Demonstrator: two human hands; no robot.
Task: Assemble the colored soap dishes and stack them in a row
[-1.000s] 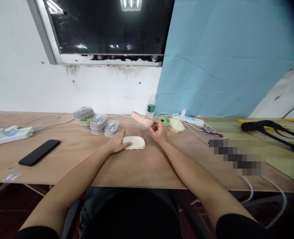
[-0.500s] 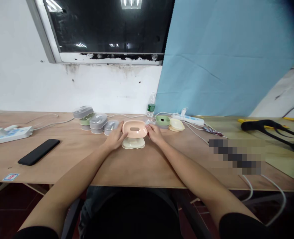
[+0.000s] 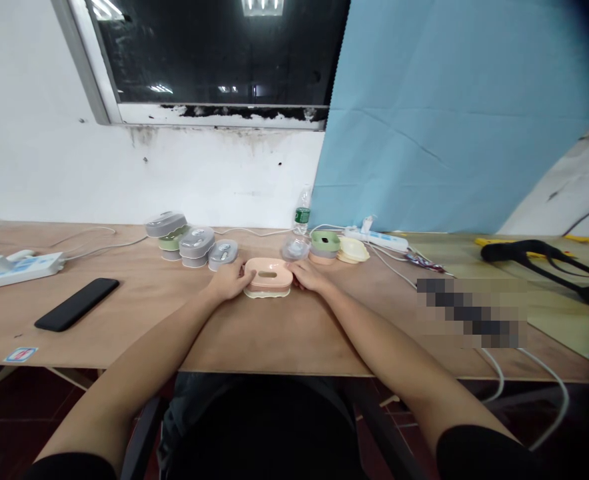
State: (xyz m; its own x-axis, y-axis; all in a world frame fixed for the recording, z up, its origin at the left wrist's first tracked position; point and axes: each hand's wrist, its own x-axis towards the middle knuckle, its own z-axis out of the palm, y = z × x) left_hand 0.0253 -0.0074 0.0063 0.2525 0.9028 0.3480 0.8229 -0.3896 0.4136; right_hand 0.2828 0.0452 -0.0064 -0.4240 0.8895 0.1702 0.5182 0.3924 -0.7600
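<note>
A peach-coloured oval plastic tray with a slot in its middle sits on a cream scalloped base, whose edge shows beneath it. My left hand grips the tray's left end, thumb on the rim. On the opposite end, my right hand holds the rim, its fingers partly hidden. Just behind the tray lies a clear plastic lid. A grey oval box with a clear lid stands close to my left hand.
More lidded boxes are stacked at the back left. Green, grey and peach trays stand beside cream bases. A water bottle is by the wall. A black phone lies left; power strips and cables lie behind.
Both hands have lowered the peach tray onto the cream base, which was visible below it before. The clear lid behind shows more fully now.
</note>
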